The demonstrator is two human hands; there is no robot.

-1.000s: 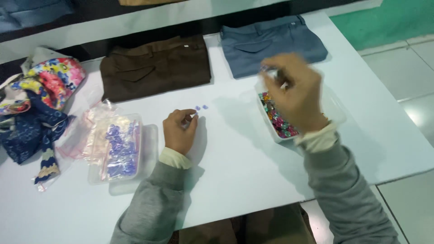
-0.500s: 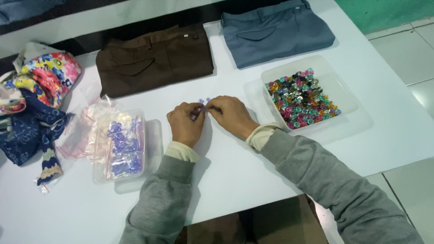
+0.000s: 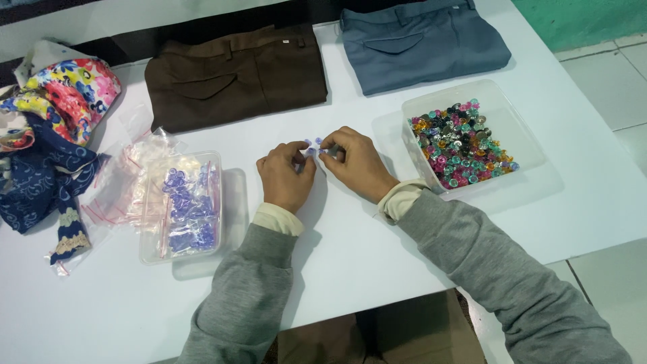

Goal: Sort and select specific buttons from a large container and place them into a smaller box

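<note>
My left hand (image 3: 284, 176) and my right hand (image 3: 354, 162) meet at the middle of the white table (image 3: 377, 263), fingertips pinched around a few small pale purple buttons (image 3: 312, 147). To the right stands a clear plastic tub (image 3: 522, 145) holding several mixed-colour buttons (image 3: 458, 145). On the left sits another clear tub (image 3: 182, 253) with purple buttons (image 3: 187, 209) and small clear bags. Which hand holds which button is hard to tell.
Folded brown trousers (image 3: 232, 74) and folded grey-blue trousers (image 3: 421, 44) lie at the far side of the table. A pile of flowered and dark blue cloth (image 3: 47, 128) is at the left edge. Loose clear zip bags (image 3: 128, 178) lie beside the left tub. Tiled floor shows at the right.
My right hand left the tub of mixed buttons and came to the table's middle, where it joined my left hand at the small purple buttons. The camera view shifted a little.
</note>
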